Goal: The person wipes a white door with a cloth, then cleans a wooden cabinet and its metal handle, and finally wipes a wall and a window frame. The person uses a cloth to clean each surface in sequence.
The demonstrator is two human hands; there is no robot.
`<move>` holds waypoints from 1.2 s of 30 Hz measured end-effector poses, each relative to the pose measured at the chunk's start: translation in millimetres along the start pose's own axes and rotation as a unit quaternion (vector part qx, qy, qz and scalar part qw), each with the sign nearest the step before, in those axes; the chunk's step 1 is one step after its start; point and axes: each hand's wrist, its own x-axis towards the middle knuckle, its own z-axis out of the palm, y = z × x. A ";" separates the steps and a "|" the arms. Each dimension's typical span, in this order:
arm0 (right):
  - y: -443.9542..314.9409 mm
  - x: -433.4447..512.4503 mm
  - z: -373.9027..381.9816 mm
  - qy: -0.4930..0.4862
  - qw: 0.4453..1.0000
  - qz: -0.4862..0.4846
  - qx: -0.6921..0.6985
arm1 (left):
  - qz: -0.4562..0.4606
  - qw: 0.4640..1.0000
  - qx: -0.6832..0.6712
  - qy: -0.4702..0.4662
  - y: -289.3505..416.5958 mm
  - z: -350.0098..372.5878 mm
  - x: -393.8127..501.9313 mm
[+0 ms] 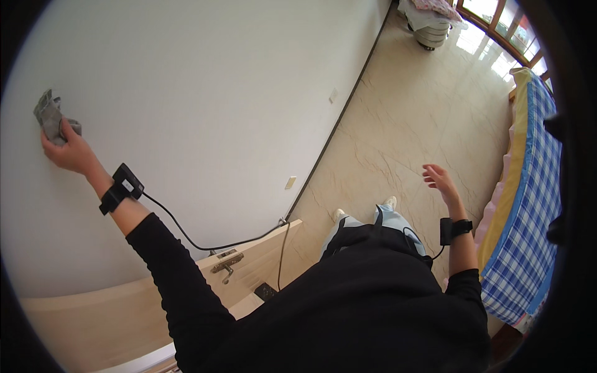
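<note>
My left hand is raised at the far left, with its fingers and thumb around a crumpled grey cloth. The cloth appears to be against the white wall, though the exact contact is hard to see. Out to the other side, my right hand hangs above the marble-patterned floor. Its fingers are slightly bent and apart, with nothing in them. A black strapped device sits on each forearm, and a cable runs from the left one.
A light wooden door with a metal lever handle stands beside my left arm. Two socket plates are low on the wall. A bed with a blue checked cover lies to my right. A rounded grey container is near the windows.
</note>
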 end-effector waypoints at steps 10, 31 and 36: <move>134.5 -32.0 -101.3 0.098 0.981 0.148 0.079 | 0.162 0.924 0.045 -0.343 118.8 96.7 -244.9; 84.5 75.7 -84.8 0.132 0.954 0.135 0.232 | 0.132 0.931 -0.184 -0.286 254.2 341.0 4.9; 43.1 98.4 -78.8 0.145 0.956 0.109 0.232 | 0.243 0.942 -0.191 -0.131 291.5 364.1 9.3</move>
